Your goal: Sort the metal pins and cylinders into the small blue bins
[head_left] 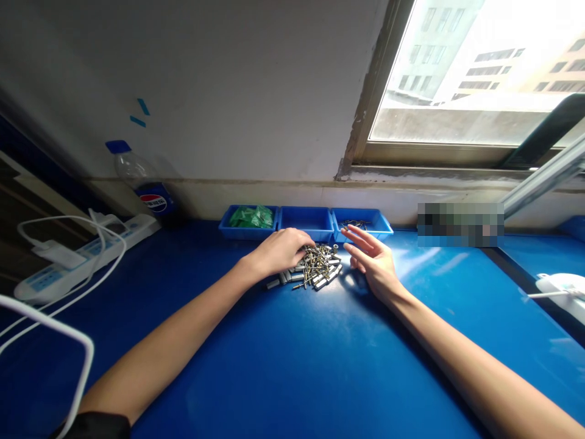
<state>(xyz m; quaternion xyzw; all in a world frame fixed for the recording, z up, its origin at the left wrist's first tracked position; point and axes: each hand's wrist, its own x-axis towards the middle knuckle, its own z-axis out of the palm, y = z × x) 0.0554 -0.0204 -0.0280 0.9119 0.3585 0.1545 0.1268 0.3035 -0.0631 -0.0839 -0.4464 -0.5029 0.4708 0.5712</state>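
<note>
A pile of small metal parts (317, 265), thin dark and brass-coloured pins mixed with short silver cylinders, lies on the blue table. My left hand (281, 251) reaches over the pile's left side with curled fingers; its fingertips touch the parts, and whatever they pinch is hidden. Right of the pile, my right hand (375, 262) hovers with fingers apart and nothing visible in them. Its fingertips are in front of the right blue bin (386, 224), which holds several thin dark pins (355, 224). The middle blue bin (306, 214) shows no contents.
Green plastic packaging (251, 216) fills the left blue bin (225, 225). A cola bottle (146, 183) and a power strip (86, 259) with white cables (80, 335) stand at the left. A white device (567, 296) sits at the right edge, below a window (457, 79).
</note>
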